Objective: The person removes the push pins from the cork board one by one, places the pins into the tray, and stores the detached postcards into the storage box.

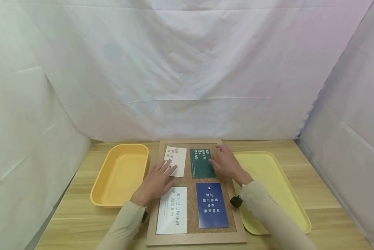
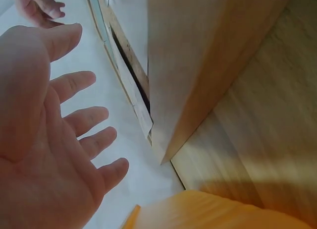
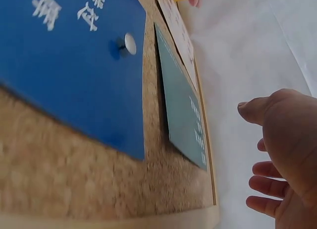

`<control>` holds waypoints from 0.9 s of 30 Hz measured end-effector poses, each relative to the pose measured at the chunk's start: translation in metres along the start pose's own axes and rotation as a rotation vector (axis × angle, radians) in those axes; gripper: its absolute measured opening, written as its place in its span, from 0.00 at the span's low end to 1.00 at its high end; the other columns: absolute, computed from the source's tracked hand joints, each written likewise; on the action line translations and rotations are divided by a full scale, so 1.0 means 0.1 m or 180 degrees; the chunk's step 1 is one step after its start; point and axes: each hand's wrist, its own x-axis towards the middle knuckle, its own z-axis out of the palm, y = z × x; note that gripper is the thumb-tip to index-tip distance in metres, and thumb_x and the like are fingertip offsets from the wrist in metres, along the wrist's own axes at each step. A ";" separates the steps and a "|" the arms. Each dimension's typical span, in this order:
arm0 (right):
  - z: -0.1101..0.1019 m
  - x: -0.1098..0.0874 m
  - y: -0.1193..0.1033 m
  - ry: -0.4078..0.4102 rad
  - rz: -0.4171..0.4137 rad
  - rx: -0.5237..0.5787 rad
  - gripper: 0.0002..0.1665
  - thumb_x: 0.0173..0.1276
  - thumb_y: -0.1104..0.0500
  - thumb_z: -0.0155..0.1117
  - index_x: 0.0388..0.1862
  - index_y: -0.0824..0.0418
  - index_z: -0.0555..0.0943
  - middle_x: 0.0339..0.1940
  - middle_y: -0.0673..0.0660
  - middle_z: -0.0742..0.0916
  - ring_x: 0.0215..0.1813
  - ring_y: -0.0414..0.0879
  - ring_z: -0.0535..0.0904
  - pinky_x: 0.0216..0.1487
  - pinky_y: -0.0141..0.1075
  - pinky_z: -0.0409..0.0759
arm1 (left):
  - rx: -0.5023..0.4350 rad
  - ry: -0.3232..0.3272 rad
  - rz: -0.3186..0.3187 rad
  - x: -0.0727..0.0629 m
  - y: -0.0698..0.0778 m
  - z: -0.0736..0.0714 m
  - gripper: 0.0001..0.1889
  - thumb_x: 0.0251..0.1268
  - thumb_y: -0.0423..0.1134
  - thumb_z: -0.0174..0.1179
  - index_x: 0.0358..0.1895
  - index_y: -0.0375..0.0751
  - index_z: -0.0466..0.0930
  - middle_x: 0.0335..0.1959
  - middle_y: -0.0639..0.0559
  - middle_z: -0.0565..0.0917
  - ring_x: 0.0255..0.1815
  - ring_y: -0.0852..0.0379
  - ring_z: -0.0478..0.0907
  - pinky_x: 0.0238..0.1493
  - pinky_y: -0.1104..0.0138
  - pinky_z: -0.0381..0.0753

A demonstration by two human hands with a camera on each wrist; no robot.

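A wood-framed cork board lies on the table, bearing a cream card, a green card, a white card and a blue card. A pushpin stands in the blue card's upper part; another pushpin marks the white card. My left hand hovers over the board's left side near the cream card, fingers spread, holding nothing. Beside the green card, my right hand is above the frame's right edge with its fingers loosely extended and nothing in them.
An orange-yellow tray with raised walls sits left of the board. To the right, a flat pale yellow tray lies partly under my right forearm. White cloth hangs behind the wooden table and at both sides.
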 end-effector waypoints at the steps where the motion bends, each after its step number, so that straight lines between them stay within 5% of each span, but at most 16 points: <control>1: 0.02 0.01 -0.02 -0.0003 -0.0003 0.0005 0.36 0.72 0.51 0.62 0.71 0.69 0.67 0.68 0.69 0.74 0.69 0.63 0.68 0.69 0.58 0.67 | -0.0035 -0.0036 -0.0015 0.01 0.00 0.01 0.30 0.72 0.53 0.57 0.72 0.46 0.69 0.77 0.41 0.61 0.78 0.39 0.54 0.76 0.43 0.53; 8: 0.09 0.11 -0.19 -0.0027 -0.0151 0.0021 0.34 0.72 0.50 0.63 0.67 0.70 0.72 0.66 0.68 0.76 0.67 0.61 0.71 0.68 0.55 0.71 | -0.0113 -0.0306 -0.0140 0.03 0.04 0.08 0.30 0.74 0.54 0.54 0.74 0.46 0.66 0.78 0.39 0.58 0.80 0.39 0.50 0.77 0.44 0.50; 19: 0.17 0.20 -0.40 -0.0209 -0.0037 0.0160 0.33 0.73 0.49 0.62 0.71 0.62 0.70 0.66 0.63 0.77 0.69 0.59 0.70 0.68 0.55 0.71 | 0.0029 -0.0564 -0.0301 0.01 0.05 0.11 0.31 0.75 0.58 0.47 0.75 0.49 0.63 0.79 0.38 0.55 0.80 0.39 0.51 0.78 0.45 0.50; 27: 0.28 0.32 -0.50 -0.0217 -0.0076 0.0149 0.31 0.72 0.48 0.62 0.69 0.61 0.73 0.64 0.63 0.80 0.66 0.58 0.74 0.66 0.55 0.73 | 0.0054 -0.0608 -0.0348 -0.01 0.07 0.11 0.32 0.75 0.60 0.48 0.76 0.51 0.63 0.78 0.41 0.58 0.80 0.40 0.51 0.78 0.46 0.50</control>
